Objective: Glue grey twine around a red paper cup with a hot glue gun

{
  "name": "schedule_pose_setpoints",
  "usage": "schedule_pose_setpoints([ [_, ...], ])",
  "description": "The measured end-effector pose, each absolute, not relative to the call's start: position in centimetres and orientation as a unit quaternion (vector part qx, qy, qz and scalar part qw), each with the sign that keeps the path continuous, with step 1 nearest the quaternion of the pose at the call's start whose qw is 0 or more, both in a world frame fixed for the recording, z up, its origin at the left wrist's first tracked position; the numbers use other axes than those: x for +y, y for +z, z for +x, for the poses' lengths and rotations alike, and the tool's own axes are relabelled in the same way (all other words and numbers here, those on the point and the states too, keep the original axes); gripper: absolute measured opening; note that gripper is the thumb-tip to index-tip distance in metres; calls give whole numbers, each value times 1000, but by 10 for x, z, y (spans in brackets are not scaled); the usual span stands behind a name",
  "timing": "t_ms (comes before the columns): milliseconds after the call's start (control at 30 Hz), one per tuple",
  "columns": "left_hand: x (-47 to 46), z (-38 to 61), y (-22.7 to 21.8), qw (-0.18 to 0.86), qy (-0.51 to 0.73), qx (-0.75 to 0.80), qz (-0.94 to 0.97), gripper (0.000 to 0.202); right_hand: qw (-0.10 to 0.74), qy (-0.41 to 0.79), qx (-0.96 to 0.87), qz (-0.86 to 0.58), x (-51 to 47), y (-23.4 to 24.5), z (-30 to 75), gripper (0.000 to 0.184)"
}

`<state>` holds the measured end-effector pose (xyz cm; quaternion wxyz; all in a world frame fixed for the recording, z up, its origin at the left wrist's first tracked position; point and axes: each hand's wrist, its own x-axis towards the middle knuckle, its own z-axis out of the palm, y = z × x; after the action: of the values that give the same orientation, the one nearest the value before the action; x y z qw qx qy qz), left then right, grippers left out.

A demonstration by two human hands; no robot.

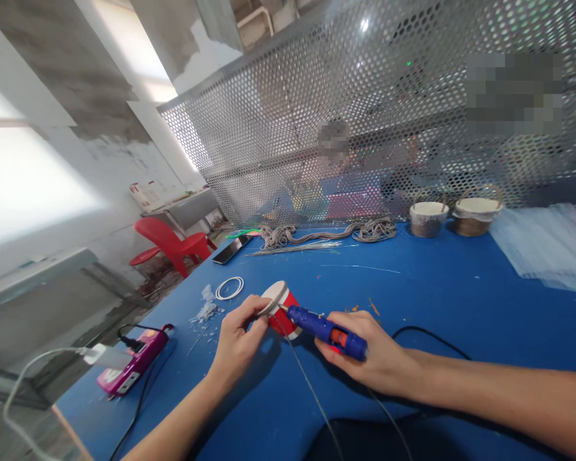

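My left hand (pixel 242 333) grips a red and white paper cup (pixel 294 301) by its rim, tilted above the blue table. A grey cord (pixel 303 371) lies along that rim under my fingers, and its loose length hangs down toward me. Wrapped around the handle of a blue hot glue gun (pixel 317 325) is my right hand (pixel 369 349). The gun's nozzle points left and meets the cup near the corded rim; whether glue is coming out is too small to tell.
A purple power strip (pixel 137 363) with plugs sits at the left edge. White rings (pixel 229 288) and glue scraps (pixel 206 310) lie nearby. Behind are a phone (pixel 232 250), cord bundles (pixel 374 230), two small baskets (pixel 429 221), plastic bags (pixel 547 246) and a perforated metal screen (pixel 278 141).
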<state>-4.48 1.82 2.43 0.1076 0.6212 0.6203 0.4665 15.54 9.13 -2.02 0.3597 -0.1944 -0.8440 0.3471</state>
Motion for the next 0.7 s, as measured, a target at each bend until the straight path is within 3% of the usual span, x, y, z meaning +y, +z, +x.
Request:
schedule_pose_setpoints([
  [167,19,-48,23,109,461,627,619,20,359,393,-819,-215,93,-14,155,26],
  [533,18,-43,23,124,465,621,618,16,352,359,-850,-158,84,-20,155,17],
  [700,18,-40,25,133,467,629,607,17,409,340,-836,-140,89,-16,158,13],
])
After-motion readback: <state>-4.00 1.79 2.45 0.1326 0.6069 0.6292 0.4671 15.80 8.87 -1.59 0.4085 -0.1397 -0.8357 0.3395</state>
